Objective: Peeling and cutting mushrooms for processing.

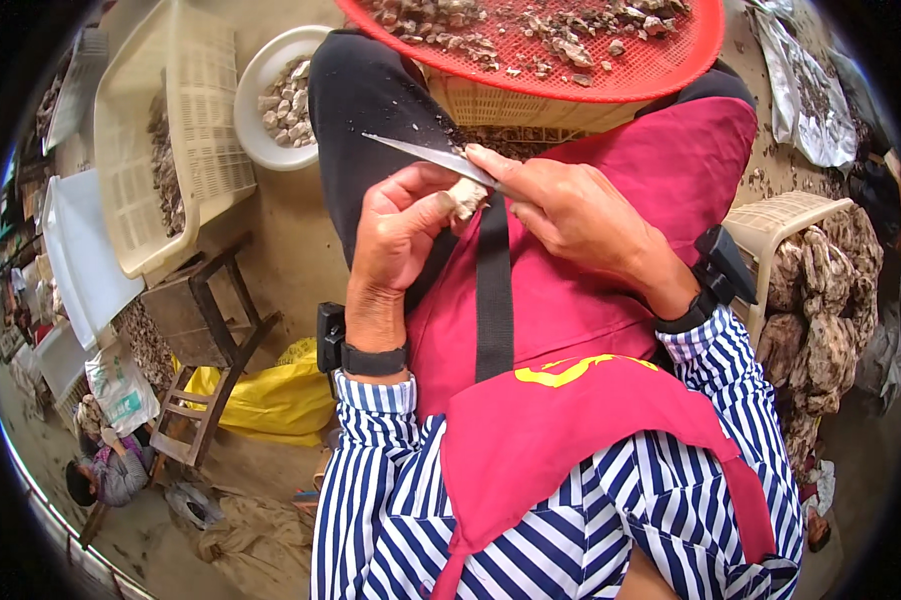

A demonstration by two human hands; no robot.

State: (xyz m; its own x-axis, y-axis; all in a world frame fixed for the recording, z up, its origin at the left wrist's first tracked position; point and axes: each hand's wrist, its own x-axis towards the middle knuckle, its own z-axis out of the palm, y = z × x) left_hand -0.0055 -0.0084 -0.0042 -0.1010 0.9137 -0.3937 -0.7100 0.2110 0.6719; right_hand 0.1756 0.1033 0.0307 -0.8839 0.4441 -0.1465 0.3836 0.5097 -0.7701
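My right hand grips a knife with a long pointed steel blade, its tip toward the far left. Between the thumb and fingers of my left hand is a small whitish lump with a rough surface. The blade lies against the far side of the lump, above my lap. My right thumb rests close to the lump, along the blade. Beyond both hands, a red round mesh tray holds rough grey-brown pieces and crumbs. To the left, pale trimmed chunks fill part of a white bowl.
A cream plastic crate with dark pieces stands at left, near a wooden chair and a yellow sack. At right, another crate stands by big lumpy brown masses. Another person sits at the lower left.
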